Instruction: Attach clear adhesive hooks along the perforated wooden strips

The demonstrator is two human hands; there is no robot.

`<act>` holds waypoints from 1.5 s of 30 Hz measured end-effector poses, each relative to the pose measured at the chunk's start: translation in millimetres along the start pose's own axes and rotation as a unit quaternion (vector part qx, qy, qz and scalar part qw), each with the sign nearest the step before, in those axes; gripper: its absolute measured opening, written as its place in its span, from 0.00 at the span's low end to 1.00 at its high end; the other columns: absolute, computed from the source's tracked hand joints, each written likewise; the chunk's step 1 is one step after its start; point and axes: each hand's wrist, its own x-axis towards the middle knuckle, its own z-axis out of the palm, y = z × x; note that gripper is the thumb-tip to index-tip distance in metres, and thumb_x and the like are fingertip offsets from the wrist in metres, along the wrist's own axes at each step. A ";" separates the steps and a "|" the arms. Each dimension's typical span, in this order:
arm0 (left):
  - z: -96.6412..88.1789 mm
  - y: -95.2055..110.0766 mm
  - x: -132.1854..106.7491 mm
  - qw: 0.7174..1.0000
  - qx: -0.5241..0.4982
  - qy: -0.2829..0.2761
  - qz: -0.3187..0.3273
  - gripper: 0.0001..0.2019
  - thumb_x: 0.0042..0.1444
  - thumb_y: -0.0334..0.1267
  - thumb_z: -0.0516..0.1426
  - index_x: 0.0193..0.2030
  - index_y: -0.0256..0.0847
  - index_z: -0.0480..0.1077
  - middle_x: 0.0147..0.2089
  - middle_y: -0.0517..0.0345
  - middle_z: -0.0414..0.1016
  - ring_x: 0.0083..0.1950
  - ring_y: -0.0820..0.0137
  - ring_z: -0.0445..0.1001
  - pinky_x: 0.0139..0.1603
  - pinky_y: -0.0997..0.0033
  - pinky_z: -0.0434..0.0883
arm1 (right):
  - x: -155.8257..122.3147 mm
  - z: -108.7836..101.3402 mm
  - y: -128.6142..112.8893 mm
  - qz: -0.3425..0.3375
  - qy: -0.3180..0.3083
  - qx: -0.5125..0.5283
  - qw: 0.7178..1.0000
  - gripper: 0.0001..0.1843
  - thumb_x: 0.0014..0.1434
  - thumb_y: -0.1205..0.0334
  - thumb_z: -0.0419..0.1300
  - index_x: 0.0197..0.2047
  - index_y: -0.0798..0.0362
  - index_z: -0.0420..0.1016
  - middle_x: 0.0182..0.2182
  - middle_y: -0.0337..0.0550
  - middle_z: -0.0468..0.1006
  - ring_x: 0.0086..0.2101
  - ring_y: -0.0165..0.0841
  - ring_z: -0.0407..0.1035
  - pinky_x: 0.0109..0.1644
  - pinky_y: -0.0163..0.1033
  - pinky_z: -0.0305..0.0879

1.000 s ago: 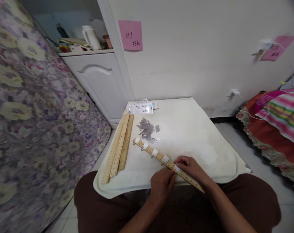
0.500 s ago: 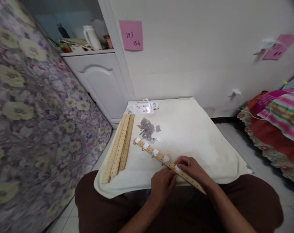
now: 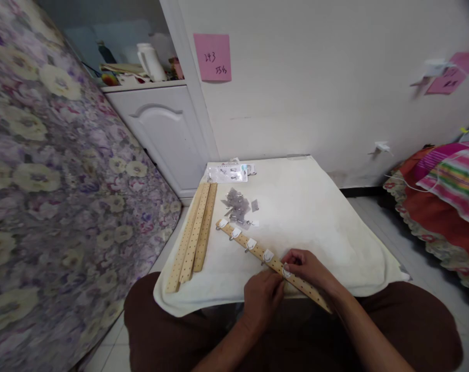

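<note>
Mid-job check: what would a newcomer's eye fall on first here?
Probably the flowered fabric filling the left side, then the pink note at top centre on the wall. Nearer, the left hand and right hand are both at a perforated wooden strip slanting to the table's near edge, five white tags spaced along it.

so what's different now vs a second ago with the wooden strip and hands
Nothing visibly moved or changed hands; only the head view shifted slightly, so everything sits a little further right in the picture. The left hand and right hand remain at the perforated wooden strip; the hook pile stayed put.
</note>
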 end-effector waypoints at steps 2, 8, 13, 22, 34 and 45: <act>-0.3 0.3 0.0 1.000 0.002 0.000 -0.002 0.08 0.59 0.36 0.52 0.40 0.47 0.72 0.35 0.60 0.77 0.38 0.68 0.73 0.37 0.71 0.65 | 0.8 0.0 -0.6 0.000 -0.003 0.002 1.000 0.07 0.48 0.62 0.63 0.32 0.56 0.74 0.22 0.36 0.72 0.25 0.28 0.63 0.28 0.32 0.57; -0.8 0.5 0.7 1.000 0.001 -0.011 -0.012 0.07 0.58 0.35 0.52 0.39 0.47 0.72 0.35 0.61 0.76 0.38 0.68 0.73 0.38 0.71 0.65 | 1.0 0.6 -3.4 0.003 -0.002 0.004 1.000 0.06 0.47 0.62 0.63 0.29 0.55 0.73 0.22 0.36 0.72 0.24 0.28 0.63 0.28 0.32 0.57; -0.8 0.2 1.6 1.000 0.001 -0.015 -0.017 0.07 0.56 0.34 0.53 0.38 0.46 0.72 0.34 0.61 0.76 0.37 0.68 0.73 0.36 0.72 0.65 | -0.2 0.4 -7.0 0.004 -0.010 0.030 1.000 0.06 0.48 0.62 0.63 0.30 0.56 0.73 0.23 0.36 0.72 0.24 0.28 0.63 0.29 0.32 0.57; 1.6 -1.5 -0.1 1.000 -0.004 0.004 -0.016 0.07 0.56 0.35 0.54 0.40 0.46 0.72 0.37 0.61 0.78 0.39 0.68 0.74 0.39 0.70 0.67 | -5.4 -0.7 -5.1 0.000 -0.003 0.037 0.999 0.13 0.50 0.55 0.62 0.35 0.56 0.74 0.27 0.39 0.75 0.27 0.30 0.67 0.31 0.34 0.60; 5.1 -3.5 -1.0 1.000 -0.004 0.017 -0.015 0.06 0.56 0.37 0.54 0.38 0.45 0.71 0.34 0.60 0.77 0.37 0.68 0.73 0.37 0.71 0.66 | -14.2 -0.5 -12.9 0.014 0.032 0.047 0.998 0.13 0.53 0.53 0.60 0.36 0.54 0.73 0.25 0.36 0.72 0.24 0.28 0.63 0.27 0.33 0.57; 4.2 -6.5 -1.6 0.999 -0.024 0.030 -0.005 0.07 0.55 0.35 0.54 0.39 0.45 0.71 0.36 0.60 0.78 0.38 0.69 0.74 0.39 0.71 0.68 | -64.4 -17.3 1.8 -0.016 0.129 -0.185 0.974 0.15 0.47 0.56 0.64 0.39 0.51 0.73 0.33 0.41 0.72 0.34 0.36 0.66 0.37 0.39 0.62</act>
